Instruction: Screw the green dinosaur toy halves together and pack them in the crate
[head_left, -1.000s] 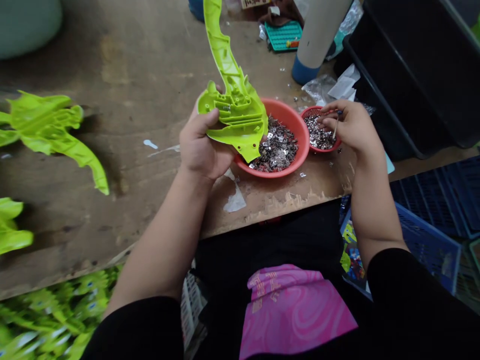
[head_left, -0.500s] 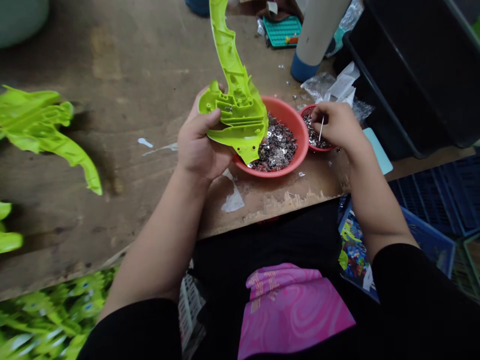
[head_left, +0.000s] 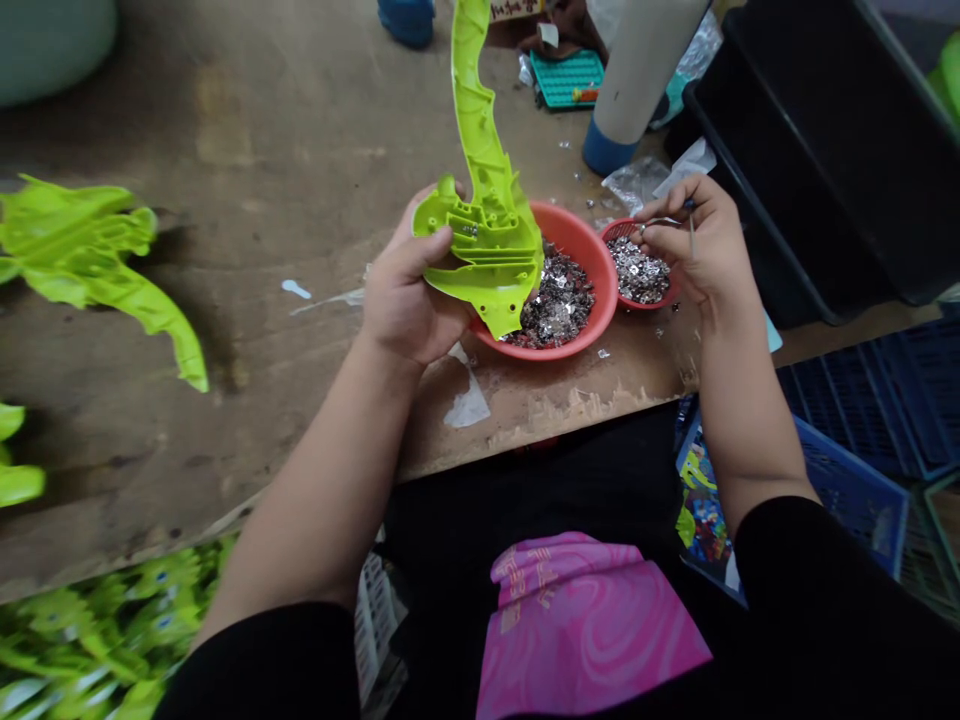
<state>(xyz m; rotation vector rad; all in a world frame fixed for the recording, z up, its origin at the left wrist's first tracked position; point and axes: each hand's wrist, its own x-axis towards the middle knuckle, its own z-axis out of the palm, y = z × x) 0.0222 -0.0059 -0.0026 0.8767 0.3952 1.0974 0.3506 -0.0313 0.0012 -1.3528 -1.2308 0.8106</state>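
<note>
My left hand grips a lime-green plastic shell half by its wide end, thumb on the inner side. The shell's ribs and screw posts face up, and a small metal part sits in one of its slots. Behind the shell's lower edge is a red bowl of small metal pieces. Just above a smaller red basket of shiny metal pieces, my right hand is closed on a thin metal tool. Something small at the thumb and forefinger tips is too tiny to name.
More green shells lie on the wooden table to the left. Beyond the bowls stands a white bottle with a blue cap. A black bin is at the right; a blue crate is below the table edge.
My right hand has lifted from the small basket and turned, uncovering more of the metal pieces. My left hand and the green shell have shifted slightly right and down in view.
</note>
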